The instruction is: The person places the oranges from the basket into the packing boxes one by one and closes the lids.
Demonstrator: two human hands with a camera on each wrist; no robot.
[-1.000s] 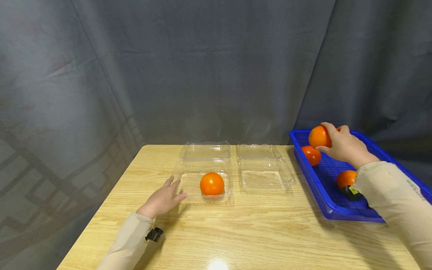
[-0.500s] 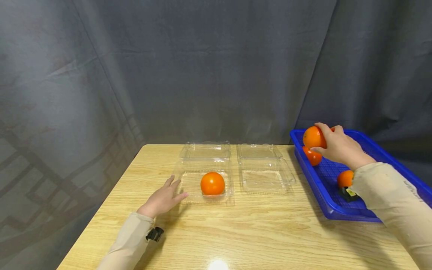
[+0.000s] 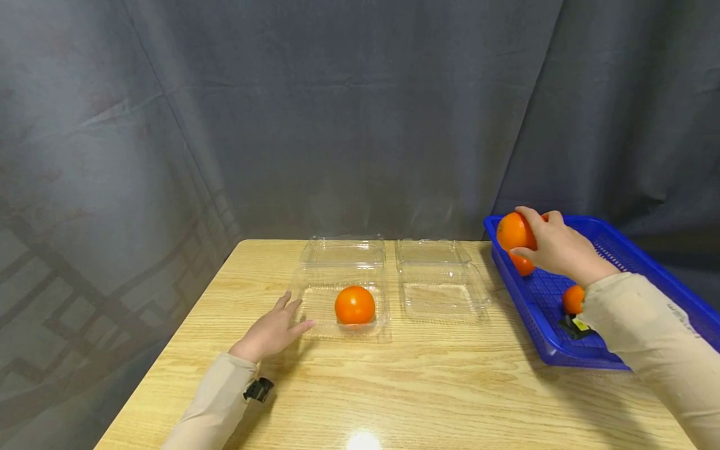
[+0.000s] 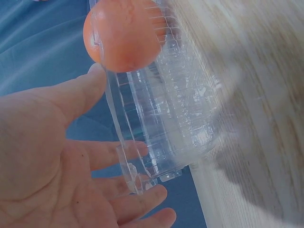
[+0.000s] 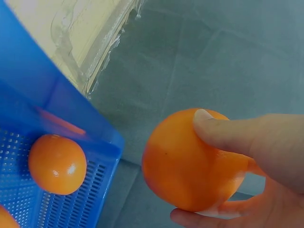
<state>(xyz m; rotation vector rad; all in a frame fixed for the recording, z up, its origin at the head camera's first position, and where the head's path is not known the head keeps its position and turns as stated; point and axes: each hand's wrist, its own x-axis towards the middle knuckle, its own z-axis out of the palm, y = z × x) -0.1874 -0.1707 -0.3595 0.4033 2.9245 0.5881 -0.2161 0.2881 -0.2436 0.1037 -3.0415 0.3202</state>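
Note:
My right hand [image 3: 562, 250] holds an orange [image 3: 514, 232] above the far-left rim of the blue basket [image 3: 554, 357]. The right wrist view shows the thumb over the top of this orange [image 5: 183, 161] and the fingers beneath it. My left hand [image 3: 271, 331] lies at the left side of an opened clear plastic clamshell box [image 3: 317, 306], fingers spread. In the left wrist view, fingertips show through the clear wall and the thumb is at the rim. A smooth orange-red round fruit [image 3: 355, 305] sits in the box's right part.
Right of the first box stands a second opened clear clamshell [image 3: 439, 297] with no fruit visible in it. The basket holds a red-orange round fruit [image 3: 523, 265] and another orange fruit [image 3: 572, 300], partly behind the sleeve. A grey curtain [image 3: 360, 125] hangs behind the wooden table [image 3: 427, 387].
My right hand has moved left with the orange, from over the basket's interior toward its left rim. The left hand and the fruit in the box have stayed put.

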